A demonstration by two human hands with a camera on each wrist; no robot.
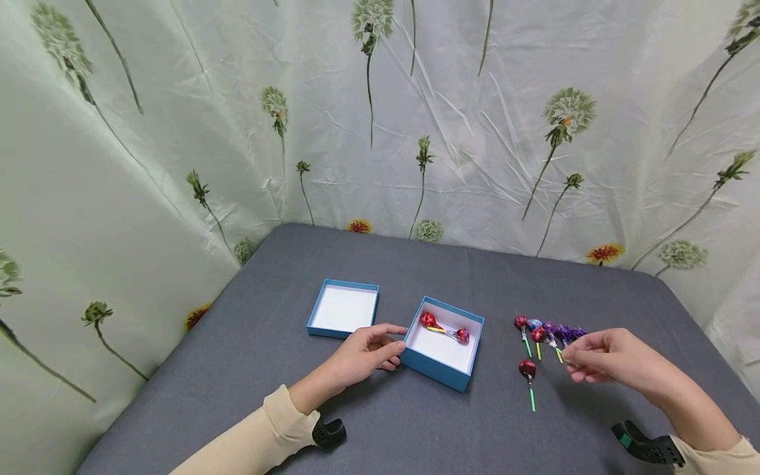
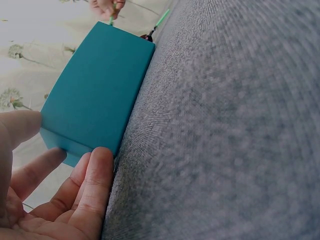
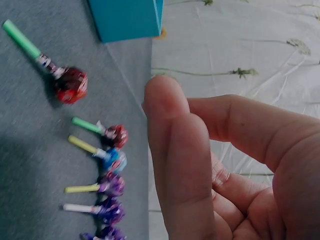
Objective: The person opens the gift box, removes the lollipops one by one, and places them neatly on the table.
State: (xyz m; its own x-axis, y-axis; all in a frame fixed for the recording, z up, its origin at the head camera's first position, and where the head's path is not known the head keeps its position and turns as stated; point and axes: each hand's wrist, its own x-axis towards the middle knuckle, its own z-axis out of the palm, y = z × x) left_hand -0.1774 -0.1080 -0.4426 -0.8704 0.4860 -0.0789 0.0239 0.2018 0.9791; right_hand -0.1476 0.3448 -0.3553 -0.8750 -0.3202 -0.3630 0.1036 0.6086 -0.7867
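Observation:
My left hand (image 1: 368, 353) rests against the left side of a blue box (image 1: 439, 371), fingertips and thumb touching its wall near the front corner. Inside the white interior lie two red-wrapped lollipops (image 1: 428, 319). Over on the right, my right hand (image 1: 611, 359) pinches a lollipop by its stick (image 2: 112, 21) between thumb and fingers; its red head (image 1: 538, 334) seems to hang in front of the row. In the right wrist view, the fingers hide it. Beneath and beside that hand lies a row of lollipops with red, blue (image 3: 115, 160) and purple (image 3: 111, 185) wrappers.
A single red lollipop (image 1: 528, 369) with a green stick lies nearer to me than the row. The shallow blue lid (image 1: 344, 307), white inside, lies left of the box. Grey cloth covers the table (image 1: 249, 369), and a flowered curtain (image 1: 463, 132) hangs behind it.

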